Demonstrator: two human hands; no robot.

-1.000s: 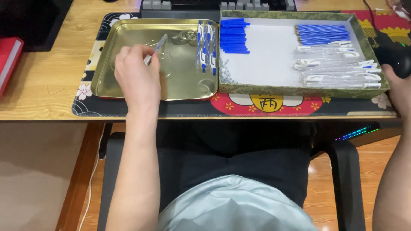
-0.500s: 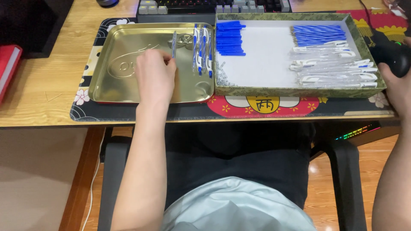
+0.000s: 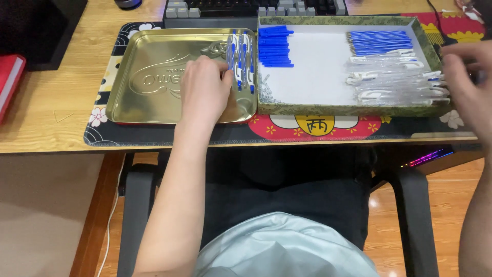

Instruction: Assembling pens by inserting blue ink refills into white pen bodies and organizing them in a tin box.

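- As we read the scene from the left, a red book [image 3: 9,82] lies at the far edge of the wooden counter [image 3: 51,110], well apart from our left hand [image 3: 205,90].
- Next comes the gold metal tray [image 3: 148,77] on a patterned mat [image 3: 110,136]; our left hand rests palm-down inside it, forearm reaching straight up from the lap, wrist about level.
- Its fingers are curled narrow, and the fingertips touch the row of assembled blue-and-clear pens [image 3: 241,61] lying just to its right along the tray's right side. We cannot tell whether a pen is pinched or only nudged.
- We judge the step in hand to be setting a finished pen into that row; the next move would call for letting go cleanly, without knocking the neighbours askew.
- Right of the hand sits the shallow green-rimmed box [image 3: 338,109], holding blue caps [image 3: 275,47] nearest the tray, then blue refills [image 3: 379,42] and clear barrels [image 3: 394,84] farther over.
- A keyboard [image 3: 251,7] lies beyond both containers.
- At the far right, our right hand [image 3: 469,84] is blurred, fingers loosely spread over the box's right end, just beside the barrels; whether it grips anything we cannot tell.
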